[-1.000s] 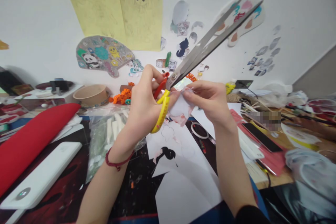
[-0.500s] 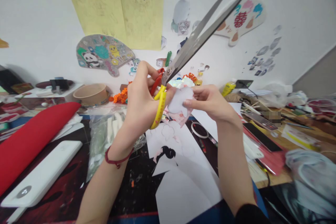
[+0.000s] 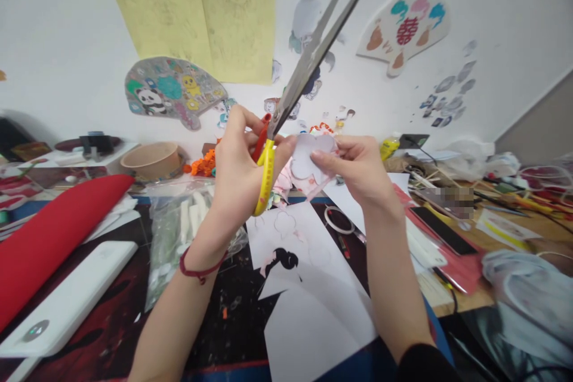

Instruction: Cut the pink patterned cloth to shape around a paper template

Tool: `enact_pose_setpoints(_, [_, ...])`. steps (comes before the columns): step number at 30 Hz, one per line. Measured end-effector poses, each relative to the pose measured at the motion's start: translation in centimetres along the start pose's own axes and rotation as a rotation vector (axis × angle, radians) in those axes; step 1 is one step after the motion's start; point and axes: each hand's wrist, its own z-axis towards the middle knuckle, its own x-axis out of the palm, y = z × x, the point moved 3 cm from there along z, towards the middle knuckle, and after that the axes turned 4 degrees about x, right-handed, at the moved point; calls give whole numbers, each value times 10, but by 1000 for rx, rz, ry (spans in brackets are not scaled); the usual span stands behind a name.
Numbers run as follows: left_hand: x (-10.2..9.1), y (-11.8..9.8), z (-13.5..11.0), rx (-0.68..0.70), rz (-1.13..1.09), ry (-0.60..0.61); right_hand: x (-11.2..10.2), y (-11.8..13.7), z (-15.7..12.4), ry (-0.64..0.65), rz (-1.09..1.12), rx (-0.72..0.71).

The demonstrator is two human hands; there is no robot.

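Observation:
My left hand (image 3: 244,167) is closed around the red and yellow handles of a pair of scissors (image 3: 298,83), whose long blades point up and to the right, slightly parted. Its thumb and fingertips also reach the left edge of a white flower-shaped paper cutout (image 3: 308,161). My right hand (image 3: 353,167) pinches that cutout from the right, thumb on its face. Pink patterned material shows behind and below the cutout. Under both hands lies a white sheet (image 3: 290,230) with pencilled flower outlines and a black-haired figure.
A clear bag (image 3: 179,227) of pale pieces lies left of the sheet, beside a white device (image 3: 67,298) and a red object (image 3: 62,227). On the right are a round-framed magnifier (image 3: 339,220), a black phone (image 3: 443,230) and crumpled plastic (image 3: 523,292). Decorated fans (image 3: 405,30) hang on the wall.
The scissor blades have swung to a more upright angle and sit closer together. Turned slightly, the paper cutout now shows more of its scalloped outline. The whole view has shifted a little.

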Motion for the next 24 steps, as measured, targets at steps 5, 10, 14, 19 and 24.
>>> enact_pose_setpoints(5, [2, 2, -1, -26, -19, 18, 3, -1, 0, 27, -22, 33])
enact_pose_setpoints(10, [4, 1, -1, -7, -10, 23, 5, -1, 2, 16, -55, 25])
enact_pose_setpoints(14, [5, 3, -2, 19, 59, 14, 6, -1, 2, 12, -90, -8])
enact_pose_setpoints(19, [6, 4, -2, 28, 73, -33, 6, -1, 2, 49, -81, -16])
enact_pose_setpoints(24, [7, 6, 0, -19, 63, 68, 5, 1, 2, 4, -106, -77])
